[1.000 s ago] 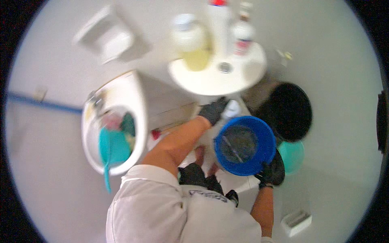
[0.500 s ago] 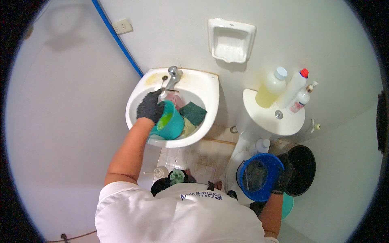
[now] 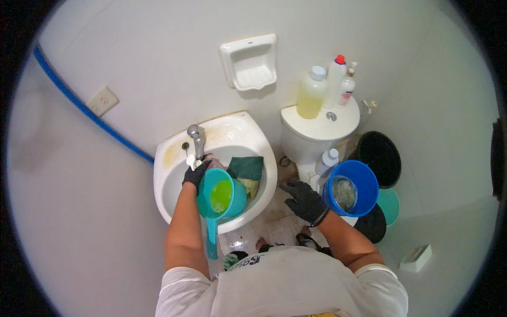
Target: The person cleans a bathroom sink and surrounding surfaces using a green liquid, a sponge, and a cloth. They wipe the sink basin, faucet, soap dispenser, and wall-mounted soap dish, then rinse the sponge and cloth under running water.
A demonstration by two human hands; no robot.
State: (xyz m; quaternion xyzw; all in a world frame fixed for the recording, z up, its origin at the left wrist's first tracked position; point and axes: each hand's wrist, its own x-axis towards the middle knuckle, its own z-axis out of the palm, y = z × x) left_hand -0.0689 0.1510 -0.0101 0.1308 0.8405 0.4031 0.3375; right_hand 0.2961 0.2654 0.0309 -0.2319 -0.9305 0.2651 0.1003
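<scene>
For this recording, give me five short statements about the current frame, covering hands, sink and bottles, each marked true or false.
1. The turquoise dipper in the sink contains green liquid. True.
2. The right hand grips the blue bucket. False: its fingers point toward the sink, off the bucket.
3. The left hand is over the sink, near the faucet. True.
4. The red-capped bottle stands inside the sink. False: it stands on the toilet tank lid.
5. The dark green pad lies on the floor. False: it is in the sink, right of the dipper.
</scene>
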